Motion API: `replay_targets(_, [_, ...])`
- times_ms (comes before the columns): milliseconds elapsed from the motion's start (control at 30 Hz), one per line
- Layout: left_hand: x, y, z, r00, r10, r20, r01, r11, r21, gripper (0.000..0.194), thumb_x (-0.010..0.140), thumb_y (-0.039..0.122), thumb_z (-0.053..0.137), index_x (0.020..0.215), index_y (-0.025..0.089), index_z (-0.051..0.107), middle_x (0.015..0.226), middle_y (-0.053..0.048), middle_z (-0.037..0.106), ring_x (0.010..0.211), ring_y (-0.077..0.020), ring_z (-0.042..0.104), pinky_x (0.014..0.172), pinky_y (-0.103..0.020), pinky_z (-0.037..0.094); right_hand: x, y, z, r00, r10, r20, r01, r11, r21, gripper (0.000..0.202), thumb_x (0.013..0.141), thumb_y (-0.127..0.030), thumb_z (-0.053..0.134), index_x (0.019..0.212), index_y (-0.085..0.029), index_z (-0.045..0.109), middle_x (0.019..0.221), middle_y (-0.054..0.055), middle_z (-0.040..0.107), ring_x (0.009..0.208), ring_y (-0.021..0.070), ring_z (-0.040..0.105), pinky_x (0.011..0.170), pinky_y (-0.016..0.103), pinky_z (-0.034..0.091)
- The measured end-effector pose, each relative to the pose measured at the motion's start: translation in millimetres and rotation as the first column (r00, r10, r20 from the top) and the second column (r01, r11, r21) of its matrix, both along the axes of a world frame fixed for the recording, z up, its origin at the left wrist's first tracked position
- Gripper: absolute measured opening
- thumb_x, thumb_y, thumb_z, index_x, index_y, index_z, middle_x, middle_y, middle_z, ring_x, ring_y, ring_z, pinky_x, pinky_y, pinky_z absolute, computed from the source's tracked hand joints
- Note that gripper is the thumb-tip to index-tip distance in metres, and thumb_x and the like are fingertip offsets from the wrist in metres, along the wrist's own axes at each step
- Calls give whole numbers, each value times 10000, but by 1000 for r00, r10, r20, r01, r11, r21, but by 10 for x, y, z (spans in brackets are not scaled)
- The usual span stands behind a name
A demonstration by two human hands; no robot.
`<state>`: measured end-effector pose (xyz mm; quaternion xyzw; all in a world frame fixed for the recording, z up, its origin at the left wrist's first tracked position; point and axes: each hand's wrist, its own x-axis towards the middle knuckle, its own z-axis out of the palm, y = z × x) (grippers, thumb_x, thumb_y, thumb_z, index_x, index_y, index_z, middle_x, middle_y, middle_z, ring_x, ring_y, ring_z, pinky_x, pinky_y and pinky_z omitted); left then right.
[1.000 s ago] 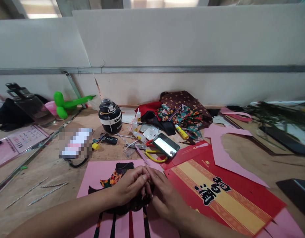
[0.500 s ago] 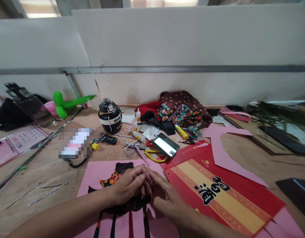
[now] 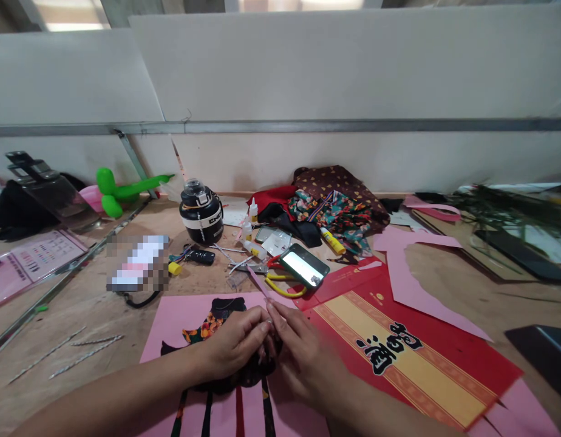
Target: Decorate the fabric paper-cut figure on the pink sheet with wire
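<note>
Both hands meet over a sheet of pink paper (image 3: 159, 328). Curled with its fingertips pinched together, my left hand (image 3: 241, 340) lies above dark fabric pieces. My right hand (image 3: 303, 346) faces it, thumb and forefinger closed close to the left fingertips. Whatever is between the fingers is too small or hidden to name. A patterned fabric cutout (image 3: 212, 325) with black and orange floral parts shows beyond my left wrist. Narrow fabric strips (image 3: 239, 413) run down the paper below the hands. The pink tweezers (image 3: 257, 280) lie just past my right fingertips; whether they touch is unclear.
To the right lies a red gift bag (image 3: 444, 340) with pink paper scraps (image 3: 403, 279). Beyond the hands are a phone (image 3: 304, 267), yellow-handled scissors (image 3: 285, 291), a glue stick (image 3: 333, 241), fabric (image 3: 339, 188) and a black bottle (image 3: 201, 215). Twisted cords (image 3: 87, 358) lie left.
My right hand's fingers have drawn in and its forefinger has lifted slightly toward the tweezers. My left hand stays nearly in place, its fingertips more tucked together.
</note>
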<state>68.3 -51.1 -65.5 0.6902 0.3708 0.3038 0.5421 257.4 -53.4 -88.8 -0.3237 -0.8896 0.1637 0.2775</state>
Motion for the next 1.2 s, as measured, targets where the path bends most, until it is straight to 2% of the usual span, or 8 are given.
replay_targets(133, [-2, -9, 66, 962, 45, -268, 28, 965, 260, 252, 940, 315, 295, 762, 197, 428, 700, -35, 549, 607, -138, 491, 608, -247, 406, 3, 38, 10, 997, -9, 73, -8, 972, 235, 744, 734, 17, 382, 1455, -105, 239, 1380, 209, 458, 1254, 318, 442, 951, 519, 458])
replay_targets(267, [49, -51, 120, 892, 80, -445, 100, 926, 365, 265, 930, 273, 256, 773, 190, 452, 747, -93, 587, 658, -185, 518, 654, -301, 407, 12, 11, 11, 995, -45, 93, 10, 938, 345, 689, 821, 6, 350, 1475, -89, 153, 1352, 235, 482, 1246, 349, 453, 894, 529, 494])
replay_targets(333, [68, -81, 155, 893, 72, -444, 107, 925, 365, 253, 927, 266, 266, 808, 183, 474, 784, -109, 601, 700, -202, 542, 692, -317, 417, 14, -6, 26, 1000, -21, 22, 14, 955, 295, 708, 810, 10, 369, 1476, -117, 166, 1352, 223, 486, 1238, 342, 464, 903, 534, 491])
replay_targets(433, [68, -117, 222, 960, 41, -276, 34, 964, 262, 243, 940, 296, 275, 891, 178, 482, 828, -97, 601, 733, -192, 561, 703, -301, 438, 2, -19, 72, 983, 30, -181, -34, 999, -20, 730, 763, -12, 420, 1445, -229, 278, 1369, 134, 489, 1239, 270, 477, 969, 499, 468])
replay_targets(533, [56, -129, 276, 998, 40, -44, -37, 997, 68, 278, 956, 362, 266, 944, 176, 471, 809, -66, 591, 677, -159, 556, 644, -265, 453, -23, -25, 106, 946, -10, -323, -106, 934, -341, 705, 764, -56, 474, 1398, -337, 347, 1417, 50, 446, 1302, 232, 415, 1043, 501, 389])
replay_targets(600, [54, -123, 294, 998, 55, 27, -55, 998, -15, 294, 953, 397, 290, 945, 170, 477, 789, -58, 599, 635, -145, 546, 608, -253, 448, -36, -30, 105, 931, -32, -363, -132, 899, -417, 702, 771, -67, 491, 1390, -368, 350, 1435, 27, 425, 1332, 229, 373, 1068, 509, 343])
replay_targets(733, [53, -96, 297, 997, 58, 45, -54, 995, -85, 311, 944, 424, 323, 920, 162, 490, 750, -52, 616, 588, -127, 522, 562, -232, 423, -25, -33, 66, 934, -8, -357, -139, 912, -385, 795, 717, -10, 455, 1418, -353, 304, 1447, 31, 405, 1346, 227, 346, 1084, 512, 310])
replay_targets(1200, [22, -56, 246, 996, 42, -76, -41, 999, 8, 251, 946, 339, 325, 890, 153, 484, 712, -30, 603, 599, -120, 561, 572, -215, 444, -4, -6, -45, 972, 23, -232, -80, 968, -238, 864, 658, 5, 414, 1436, -339, 267, 1473, 34, 341, 1364, 225, 299, 1092, 490, 313])
